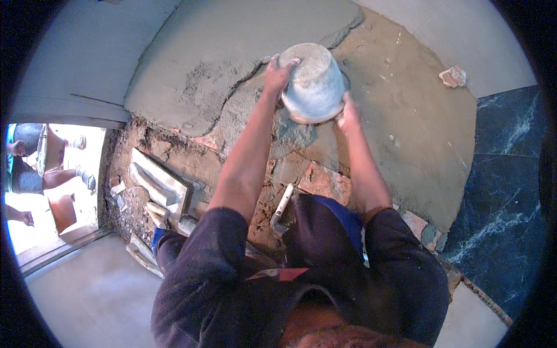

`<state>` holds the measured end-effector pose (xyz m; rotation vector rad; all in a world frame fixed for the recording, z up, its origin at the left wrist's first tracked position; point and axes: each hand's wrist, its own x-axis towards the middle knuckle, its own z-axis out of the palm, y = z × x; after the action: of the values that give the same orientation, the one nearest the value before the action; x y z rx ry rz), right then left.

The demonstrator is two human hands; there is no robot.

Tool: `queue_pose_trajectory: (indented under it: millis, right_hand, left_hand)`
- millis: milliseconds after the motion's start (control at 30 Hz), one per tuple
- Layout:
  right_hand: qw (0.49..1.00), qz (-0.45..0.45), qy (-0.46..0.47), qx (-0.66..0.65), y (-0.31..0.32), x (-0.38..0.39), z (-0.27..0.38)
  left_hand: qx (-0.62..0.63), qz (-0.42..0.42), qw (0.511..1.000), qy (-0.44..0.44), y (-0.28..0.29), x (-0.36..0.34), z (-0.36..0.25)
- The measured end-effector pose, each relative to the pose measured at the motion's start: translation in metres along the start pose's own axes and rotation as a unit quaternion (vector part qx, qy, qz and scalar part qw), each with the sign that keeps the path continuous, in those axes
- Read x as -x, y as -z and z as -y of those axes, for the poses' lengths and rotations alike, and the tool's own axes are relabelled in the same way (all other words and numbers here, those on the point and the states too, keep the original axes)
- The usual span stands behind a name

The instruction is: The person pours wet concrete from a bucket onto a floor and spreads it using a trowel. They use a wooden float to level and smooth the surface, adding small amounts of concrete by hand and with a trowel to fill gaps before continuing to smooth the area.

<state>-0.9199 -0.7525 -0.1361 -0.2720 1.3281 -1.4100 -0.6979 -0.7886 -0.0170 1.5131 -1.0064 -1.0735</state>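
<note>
Both my hands are on a grey, mortar-smeared metal basin (pixel 313 84), tipped over with its base facing up and away from me. My left hand (pixel 279 75) grips it by the base, thumb lying across the bottom. Lower down, my right hand (pixel 348 114) holds the rim side, slightly blurred. Under and beside the basin's mouth lies rough wet mortar (pixel 293 136); the basin's inside is hidden. Beyond it spreads a smoother grey mortar layer (pixel 214 35). Close to my knees rests a tool with a white handle (pixel 282 200), its kind unclear.
Left of my arms lie a float-like board (pixel 159 180) and rubble (pixel 136 203). Reddish bricks (pixel 325 182) edge the mortar before me. Dark marbled tiles (pixel 505 174) cover the right, near a pale lump (pixel 452 76). Through a left doorway, another person (pixel 35 156) sits outside.
</note>
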Motion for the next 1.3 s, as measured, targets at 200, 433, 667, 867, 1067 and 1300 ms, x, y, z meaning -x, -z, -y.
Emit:
queue_pose_trajectory:
  millis: [200, 433, 667, 867, 1067, 1300]
  right_hand:
    - [0.987, 0.109, -0.007, -0.117, -0.011, 0.035, 0.069]
    - [0.979, 0.119, 0.066, -0.151, -0.017, 0.050, 0.114]
    - [0.982, 0.124, -0.074, -0.119, 0.024, 0.001, 0.037]
    - [0.955, 0.213, -0.035, -0.204, -0.010, 0.058, 0.103]
    - [0.957, 0.233, 0.091, -0.149, -0.067, 0.117, 0.144]
    - [0.940, 0.327, 0.098, 0.003, -0.125, 0.221, 0.163]
  left_hand:
    - [-0.066, 0.019, 0.991, -0.116, -0.009, 0.010, -0.082]
    - [-0.085, 0.021, 0.949, -0.301, -0.033, 0.011, -0.119]
    - [-0.134, 0.088, 0.985, -0.062, -0.046, -0.007, -0.039]
    - [-0.123, 0.020, 0.938, -0.322, -0.016, 0.027, -0.151]
    - [0.029, 0.057, 0.951, -0.301, 0.066, 0.051, -0.195]
    - [0.187, 0.099, 0.967, -0.140, 0.200, 0.085, -0.101]
